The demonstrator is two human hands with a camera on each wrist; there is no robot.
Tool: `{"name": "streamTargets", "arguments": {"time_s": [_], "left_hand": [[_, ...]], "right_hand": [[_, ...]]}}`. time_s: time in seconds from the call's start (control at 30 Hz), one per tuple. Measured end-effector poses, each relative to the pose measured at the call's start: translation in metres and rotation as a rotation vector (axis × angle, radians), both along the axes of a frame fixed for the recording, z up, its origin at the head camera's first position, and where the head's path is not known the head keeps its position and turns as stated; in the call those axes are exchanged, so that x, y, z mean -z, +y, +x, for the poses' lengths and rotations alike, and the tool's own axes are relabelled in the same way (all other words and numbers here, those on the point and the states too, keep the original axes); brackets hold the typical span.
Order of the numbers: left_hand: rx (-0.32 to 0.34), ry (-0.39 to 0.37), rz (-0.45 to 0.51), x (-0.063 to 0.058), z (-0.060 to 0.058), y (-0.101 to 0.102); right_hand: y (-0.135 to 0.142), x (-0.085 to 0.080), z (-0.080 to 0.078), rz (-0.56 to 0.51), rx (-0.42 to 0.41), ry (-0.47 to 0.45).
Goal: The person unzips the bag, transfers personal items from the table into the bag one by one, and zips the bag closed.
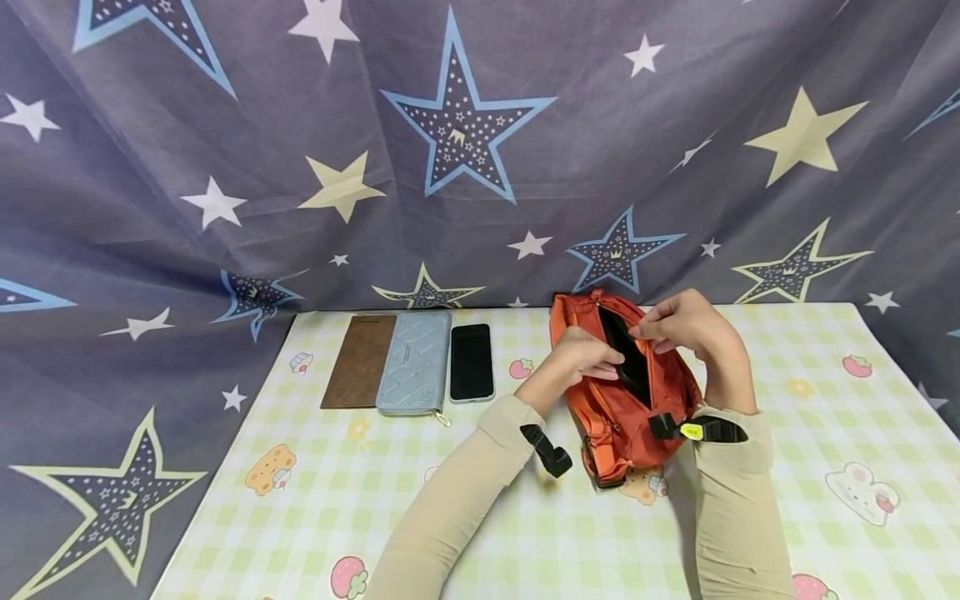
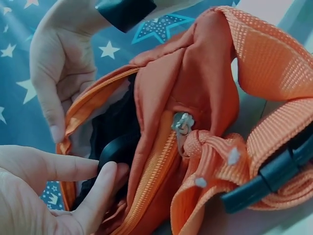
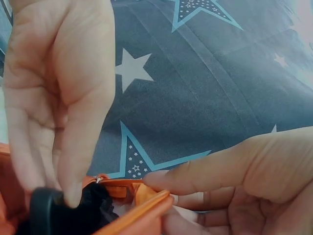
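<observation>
An orange-red fabric bag [image 1: 626, 429] lies on the table with its zipped pocket spread apart, showing a dark inside. My left hand [image 1: 581, 354] reaches into the opening and pinches a smooth black object with a rounded end [image 2: 115, 149] between thumb and fingers. Most of that object is hidden in the pocket, so its kind is unclear. With thumb and fingers, my right hand [image 1: 686, 321] grips the pocket's zippered edge [image 3: 139, 213] and holds it outward. An orange webbing strap [image 2: 274, 73] with a black buckle hangs beside the pocket in the left wrist view.
Left of the bag, a brown wallet-like flat piece [image 1: 358, 362], a light-blue quilted wallet [image 1: 414, 362] and a black-screened phone [image 1: 471, 362] lie side by side. A checkered cloth [image 1: 570, 542] covers the table. Behind it hangs a star-patterned curtain [image 1: 540, 150].
</observation>
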State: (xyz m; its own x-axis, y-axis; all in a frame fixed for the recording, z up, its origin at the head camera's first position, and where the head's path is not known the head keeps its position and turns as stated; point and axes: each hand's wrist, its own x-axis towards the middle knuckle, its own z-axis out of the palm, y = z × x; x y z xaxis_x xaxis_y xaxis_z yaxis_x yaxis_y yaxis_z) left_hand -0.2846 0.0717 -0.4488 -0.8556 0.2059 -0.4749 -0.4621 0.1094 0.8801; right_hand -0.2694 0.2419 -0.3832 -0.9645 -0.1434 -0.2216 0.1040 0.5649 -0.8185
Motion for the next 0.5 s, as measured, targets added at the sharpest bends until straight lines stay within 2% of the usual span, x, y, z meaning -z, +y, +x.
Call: {"name": "streamTargets", "arguments": {"time_s": [0.33,0.5], "left_hand": [[-0.036,0.012,0.014,0.001,0.005,0.008],[-0.041,0.028,-0.01,0.002,0.006,0.012]], "right_hand": [[0.0,0.0,0.0,-0.031,-0.008,-0.007],[0.002,0.001,-0.001,-0.04,-0.012,-0.002]]}}
